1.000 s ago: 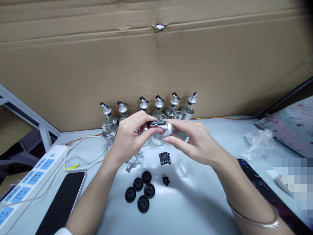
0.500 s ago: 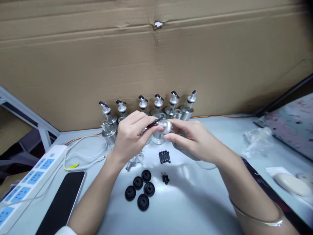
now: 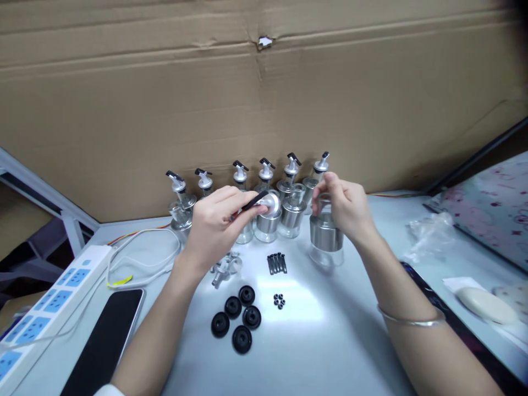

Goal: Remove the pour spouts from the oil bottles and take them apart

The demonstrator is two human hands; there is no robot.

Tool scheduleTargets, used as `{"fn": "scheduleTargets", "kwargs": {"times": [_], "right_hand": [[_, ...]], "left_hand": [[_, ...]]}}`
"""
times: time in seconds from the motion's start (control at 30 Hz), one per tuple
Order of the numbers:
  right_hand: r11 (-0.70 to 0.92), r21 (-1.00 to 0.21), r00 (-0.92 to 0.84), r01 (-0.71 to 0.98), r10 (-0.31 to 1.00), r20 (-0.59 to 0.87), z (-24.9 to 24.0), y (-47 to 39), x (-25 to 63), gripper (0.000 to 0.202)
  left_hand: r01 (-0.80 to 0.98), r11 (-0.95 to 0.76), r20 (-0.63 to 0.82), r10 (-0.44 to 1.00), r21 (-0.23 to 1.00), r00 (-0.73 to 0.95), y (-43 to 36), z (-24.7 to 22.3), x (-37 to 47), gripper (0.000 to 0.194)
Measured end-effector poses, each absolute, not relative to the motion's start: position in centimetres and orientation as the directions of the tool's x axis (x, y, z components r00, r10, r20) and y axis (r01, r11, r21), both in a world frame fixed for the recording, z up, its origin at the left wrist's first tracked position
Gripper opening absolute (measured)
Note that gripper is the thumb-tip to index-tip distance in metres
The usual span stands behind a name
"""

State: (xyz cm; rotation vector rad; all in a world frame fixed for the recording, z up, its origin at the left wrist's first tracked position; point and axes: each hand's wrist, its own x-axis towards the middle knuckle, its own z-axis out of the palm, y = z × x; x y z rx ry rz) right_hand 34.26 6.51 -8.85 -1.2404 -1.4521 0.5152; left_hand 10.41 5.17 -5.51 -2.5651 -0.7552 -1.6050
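Pale table (image 3: 322, 352): left hand (image 3: 216, 223) grips pourer (image 3: 271, 204); right hand (image 3: 348, 208) holds glass bottle (image 3: 326, 237), seemingly empty.

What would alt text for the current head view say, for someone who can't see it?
A person's left hand holds a silver pourer top with a black lever, and the right hand wraps around the neck of a glass bottle. Behind, more bottles with similar tops stand before a cardboard wall; five black discs lie on the table.

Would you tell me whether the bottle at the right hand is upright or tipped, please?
Upright: the right hand is at the neck of the bottle, whose clear base shows below.
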Motion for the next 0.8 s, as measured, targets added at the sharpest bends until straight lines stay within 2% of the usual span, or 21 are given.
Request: {"fn": "scheduleTargets", "kwargs": {"times": [0.1, 0.27, 0.47, 0.6, 0.7, 0.8], "right_hand": [[0.366, -0.851, 0.309, 0.376, 0.816, 0.488, -10.4, 7.9, 35.7, 0.056], [0.337, -0.798, 0.375, 0.500, 0.746, 0.550, -11.9, 8.8, 36.4, 0.054], [0.373, -0.751, 0.479, 0.545, 0.597, 0.644, -13.4, 9.5, 36.5, 0.040], [0.362, -0.690, 0.430, 0.627, 0.578, 0.693, -14.4, 10.3, 37.2, 0.036], [0.363, -0.634, 0.351, 0.683, 0.598, 0.721, -14.3, 10.4, 37.4, 0.039], [0.366, -0.501, 0.279, 0.784, 0.513, 0.812, -12.9, 9.2, 36.4, 0.040]], "left_hand": [[0.400, -0.879, 0.820, 0.419, 0.260, 0.389, 5.2, -5.4, 10.1, 0.011], [0.473, -0.853, 0.775, 0.448, 0.221, 0.445, 5.4, -5.5, 10.0, 0.023], [0.495, -0.846, 0.736, 0.462, 0.199, 0.494, 5.8, -5.8, 10.0, 0.026], [0.505, -0.833, 0.656, 0.514, 0.226, 0.553, 5.6, -6.0, 10.1, 0.024], [0.563, -0.786, 0.516, 0.604, 0.256, 0.608, 5.2, -6.3, 10.7, 0.022], [0.624, -0.728, 0.377, 0.683, 0.284, 0.625, 4.8, -6.5, 11.5, 0.027]]}}
